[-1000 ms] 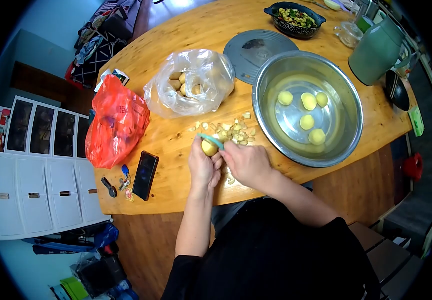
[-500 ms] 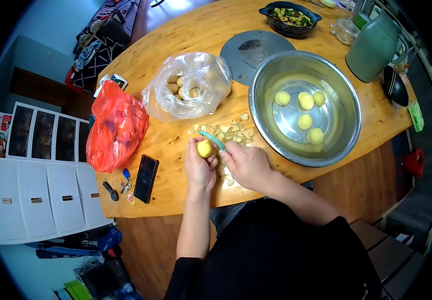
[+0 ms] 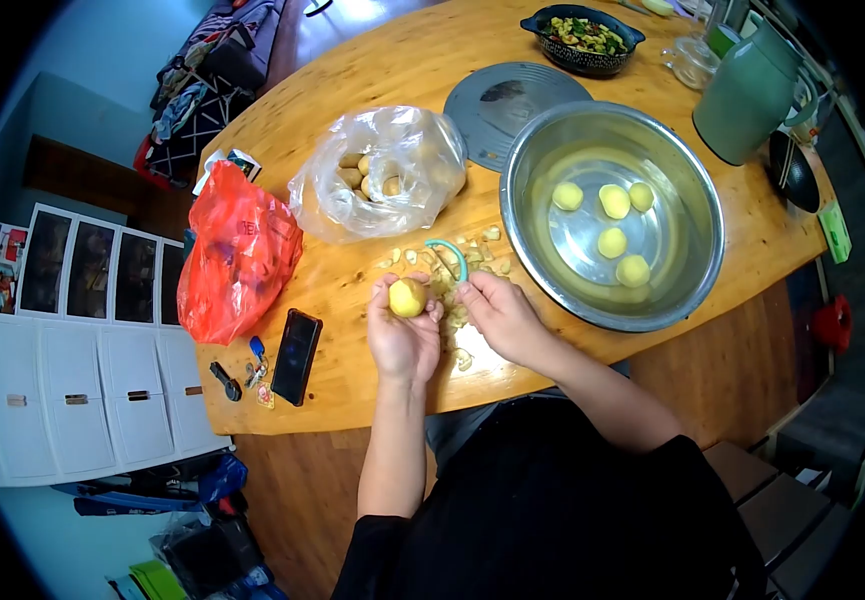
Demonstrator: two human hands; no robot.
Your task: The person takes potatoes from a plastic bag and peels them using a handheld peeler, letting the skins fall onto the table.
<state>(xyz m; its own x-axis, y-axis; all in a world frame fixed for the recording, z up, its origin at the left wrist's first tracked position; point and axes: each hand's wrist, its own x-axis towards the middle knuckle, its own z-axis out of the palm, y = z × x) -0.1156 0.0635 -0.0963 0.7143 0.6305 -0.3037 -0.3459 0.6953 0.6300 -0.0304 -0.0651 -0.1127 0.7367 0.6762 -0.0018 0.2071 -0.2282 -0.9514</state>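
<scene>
Roughly round, yellowish potato (image 3: 407,297)

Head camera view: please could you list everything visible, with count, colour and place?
Table: one, wooden brown, centre
Held potato: one, yellow, left hand
Peeler: one, teal, right hand
Peelings: many, pale, below peeler
Basin: one, silver, right
Basin potatoes: five, yellow, inside
Clear bag: one, transparent, left of basin
Bagged potatoes: several, brown, inside
Red bag: one, red, left
Phone: one, black, near red bag
Keys: bunch, mixed, beside phone
Round mat: one, grey, behind basin
Food dish: one, dark, far side
Pitcher: one, green, far right
Cabinet: one, white, far left
Other clutter: several, mixed, edges, unclear
Hands: two, bare, centre
Sleeves: two, black, bottom
</scene>
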